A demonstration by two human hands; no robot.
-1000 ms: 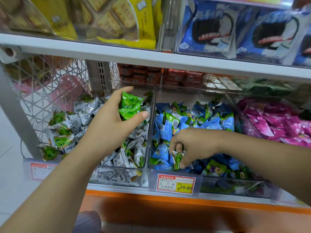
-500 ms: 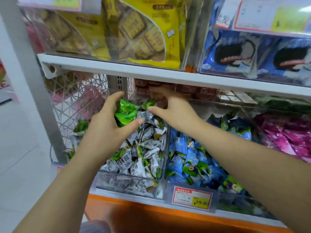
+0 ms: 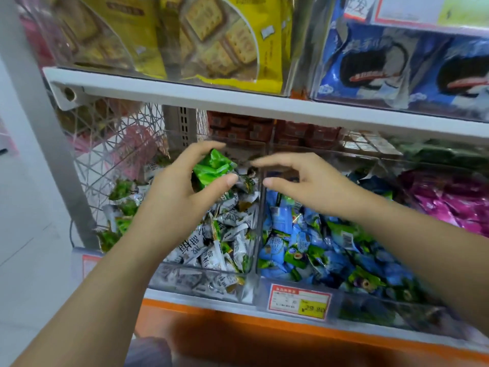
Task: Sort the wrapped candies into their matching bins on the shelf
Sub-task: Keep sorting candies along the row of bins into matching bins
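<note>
A shop is shown. Goods are set out on a white shelf [image 3: 185, 298], where loose wrapped sweets are heaped by kind in clear bins [image 3: 201, 284] placed side by side: white-and-green candies [image 3: 227, 234], blue candies [image 3: 304, 242] and pink candies [image 3: 449, 202]. A red and yellow price tag [image 3: 299, 300] is fixed to the front of the middle bin. On the upper shelf board [image 3: 238, 102], many identical yellow biscuit packs [image 3: 225, 43] and blue cookie packs [image 3: 370, 64] are stood facing outward, with a printed label [image 3: 423, 9] mounted above them.
</note>
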